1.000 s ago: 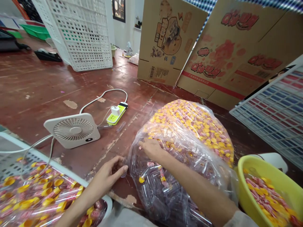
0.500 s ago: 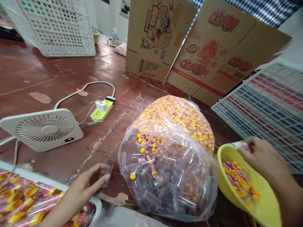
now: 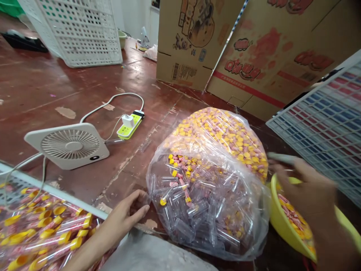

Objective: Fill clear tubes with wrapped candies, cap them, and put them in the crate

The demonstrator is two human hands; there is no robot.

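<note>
A big clear plastic bag [image 3: 208, 210] lies on the red floor, with empty clear tubes in its near part and yellow-capped candy pieces heaped at the far end. My left hand [image 3: 126, 216] rests on the floor at the bag's left edge. Its fingers are curled around a clear tube that shows only faintly. My right hand [image 3: 308, 192] hovers, blurred, over a yellow bowl [image 3: 278, 222] of pink and yellow candies to the right of the bag. A pale thin thing sticks out from its fingers.
A white fan [image 3: 70, 145] and a green power strip [image 3: 130, 125] with cables lie to the left. A white-rimmed basket [image 3: 64, 194] of filled yellow-capped tubes sits at the lower left. Cardboard boxes [image 3: 194, 41], a white crate [image 3: 76, 34] and a leaning grid crate [image 3: 324, 124] stand behind.
My right hand left the bag and moved right to the yellow bowl, now raised and blurred over it. My left hand stayed by the bag's edge. The view shifted slightly.
</note>
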